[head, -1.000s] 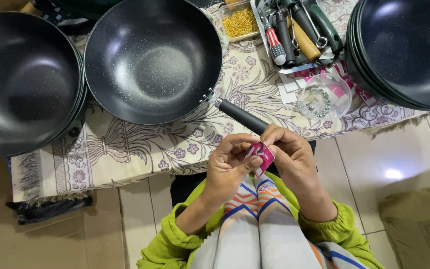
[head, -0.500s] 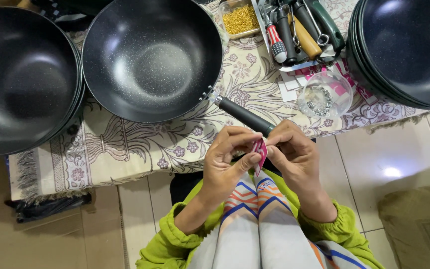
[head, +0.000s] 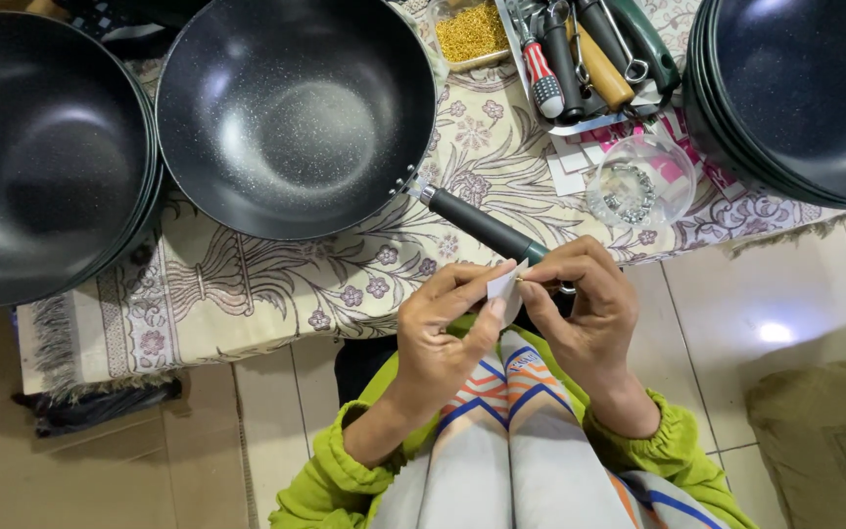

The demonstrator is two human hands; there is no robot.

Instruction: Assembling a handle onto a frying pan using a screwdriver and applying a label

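Slip: I see a small white paper slip [head: 503,286], folded, edge-on.
Hands: left hand [head: 447,328] and right hand [head: 585,312] both pinch it closed.

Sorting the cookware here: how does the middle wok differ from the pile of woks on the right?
The middle wok lies single, its whole bowl in view, with a black handle pointing toward the hands; the pile of woks shows several nested rims, no visible handle, and runs off the picture's edge. Both are dark, speckled and rest on the flowered cloth.

Wok [head: 296,113] on cloth [head: 247,284], between pan stacks; tool tray [head: 589,59] behind glass [head: 638,186].
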